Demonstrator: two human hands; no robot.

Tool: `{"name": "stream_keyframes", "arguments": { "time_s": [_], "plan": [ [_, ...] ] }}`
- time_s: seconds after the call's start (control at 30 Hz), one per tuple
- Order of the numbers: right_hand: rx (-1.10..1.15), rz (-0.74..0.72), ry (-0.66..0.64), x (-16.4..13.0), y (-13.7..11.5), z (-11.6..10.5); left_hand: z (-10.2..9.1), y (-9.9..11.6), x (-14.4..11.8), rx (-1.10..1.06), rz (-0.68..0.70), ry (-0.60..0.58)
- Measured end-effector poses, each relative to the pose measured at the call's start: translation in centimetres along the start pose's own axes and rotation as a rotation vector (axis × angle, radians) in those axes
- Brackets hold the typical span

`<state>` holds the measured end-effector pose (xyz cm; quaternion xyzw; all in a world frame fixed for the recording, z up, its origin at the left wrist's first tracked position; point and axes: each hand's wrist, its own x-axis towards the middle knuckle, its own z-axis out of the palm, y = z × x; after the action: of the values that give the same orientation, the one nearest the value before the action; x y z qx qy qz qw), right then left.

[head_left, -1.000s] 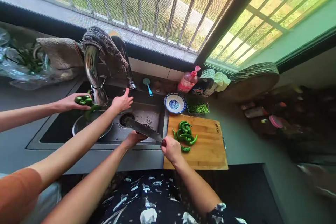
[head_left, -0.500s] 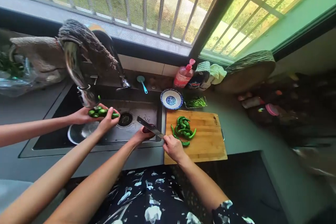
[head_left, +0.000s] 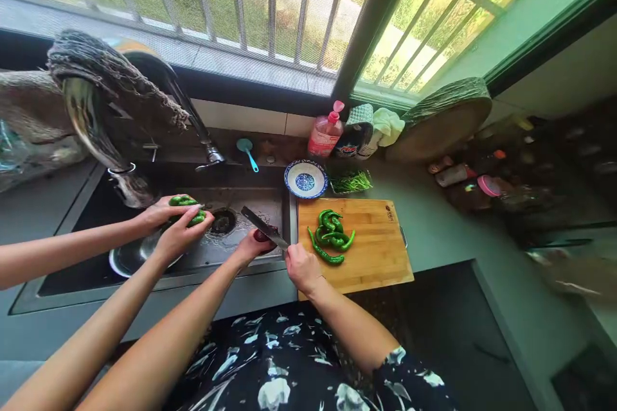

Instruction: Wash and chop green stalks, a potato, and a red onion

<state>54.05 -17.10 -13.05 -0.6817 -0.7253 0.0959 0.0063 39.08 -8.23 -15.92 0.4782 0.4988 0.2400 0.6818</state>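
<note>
Knife (head_left: 263,228) held over the sink (head_left: 250,205) edge, blade pointing to 10 o'clock. Right hand (head_left: 301,266) clenched round the handle; left hand (head_left: 253,245) up against the blade underside, seemingly rubbing it, grip hard to tell. Green chillies (head_left: 331,237) piled on the cutting board (head_left: 371,257) at 3 o'clock of the knife, all whole, none cut; roughly six or seven, exact count unclear in the tangle. Judging by that: knife being rinsed, chopping not begun. One blue-patterned bowl (head_left: 305,179) at 12 o'clock of the board, one small tray of greens (head_left: 351,182) beside it. At 9 o'clock, a second person's two hands (head_left: 178,225) holding more chillies over a metal bowl (head_left: 130,257) in the sink. One pink bottle (head_left: 326,131) by the window.
</note>
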Motion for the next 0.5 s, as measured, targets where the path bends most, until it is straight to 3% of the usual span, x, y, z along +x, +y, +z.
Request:
{"name": "stream_keyframes", "arguments": {
  "time_s": [0.2, 0.5],
  "plan": [
    [0.024, -0.008, 0.02, 0.6, -0.4, -0.4, -0.2, 0.5, 0.2, -0.047, 0.015, -0.079],
    [0.036, -0.019, -0.005, 1.1, -0.1, -0.3, -0.2, 1.8, -0.1, -0.122, -0.028, -0.012]
  ]
}}
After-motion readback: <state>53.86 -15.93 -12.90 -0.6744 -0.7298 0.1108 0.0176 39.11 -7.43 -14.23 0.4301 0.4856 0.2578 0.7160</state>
